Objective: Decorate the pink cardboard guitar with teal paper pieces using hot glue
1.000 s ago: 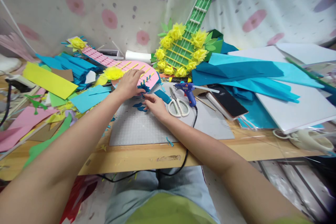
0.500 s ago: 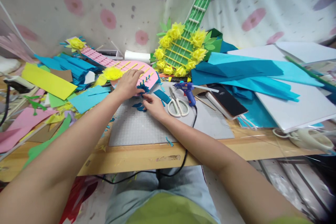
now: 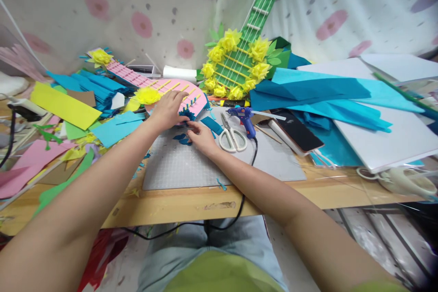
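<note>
A pink paper guitar (image 3: 196,105) with yellow strips and a yellow flower (image 3: 148,96) lies on the grey cutting mat (image 3: 178,169). My left hand (image 3: 168,110) rests on the guitar's lower body, beside a dark blue paper flower (image 3: 186,114), its fingers bent around the flower's left side. At the flower's lower edge, my right hand (image 3: 201,137) has its thumb and fingers pinched together; what is between them is too small to make out. Dark blue paper petals (image 3: 185,142) lie just left of my right fingertips.
Scissors (image 3: 232,139) and a blue glue gun (image 3: 245,121) lie right of my right hand. Behind them stands a green guitar (image 3: 251,32) with yellow flowers. A phone (image 3: 297,130) and blue paper (image 3: 308,91) lie further right. Coloured paper scraps (image 3: 65,105) cover the left.
</note>
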The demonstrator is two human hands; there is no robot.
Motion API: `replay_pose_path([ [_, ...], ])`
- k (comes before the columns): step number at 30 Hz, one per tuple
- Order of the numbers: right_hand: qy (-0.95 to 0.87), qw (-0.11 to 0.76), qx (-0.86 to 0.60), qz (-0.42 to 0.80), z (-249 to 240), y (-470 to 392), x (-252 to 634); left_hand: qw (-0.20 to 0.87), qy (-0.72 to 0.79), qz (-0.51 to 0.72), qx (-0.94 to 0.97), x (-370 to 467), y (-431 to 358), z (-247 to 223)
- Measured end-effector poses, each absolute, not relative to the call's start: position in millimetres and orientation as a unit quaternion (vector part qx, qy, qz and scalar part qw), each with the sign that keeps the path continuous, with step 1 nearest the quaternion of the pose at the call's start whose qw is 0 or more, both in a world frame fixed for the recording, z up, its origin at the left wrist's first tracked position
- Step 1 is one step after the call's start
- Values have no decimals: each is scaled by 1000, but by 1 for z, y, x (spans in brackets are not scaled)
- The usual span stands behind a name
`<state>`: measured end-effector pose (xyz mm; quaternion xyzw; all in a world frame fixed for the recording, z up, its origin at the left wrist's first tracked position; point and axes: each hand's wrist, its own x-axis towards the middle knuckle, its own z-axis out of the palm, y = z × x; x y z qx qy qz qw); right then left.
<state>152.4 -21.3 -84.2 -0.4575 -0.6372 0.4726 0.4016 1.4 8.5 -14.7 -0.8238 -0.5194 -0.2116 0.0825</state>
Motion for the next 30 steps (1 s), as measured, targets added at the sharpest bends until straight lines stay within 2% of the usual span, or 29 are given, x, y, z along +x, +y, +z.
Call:
replay_pose_path([
  [8,-604,439,-415,521,-84,-23,158,71,-480,-202,-851,-4,-14,-16],
  [21,-482,469,-400,623,-75,-21,158,104,-509,-224,-825,13,-18,-39],
  [30,-464,473,-404,631,-72,-21,160,85,-526,-223,-816,19,-21,-41],
])
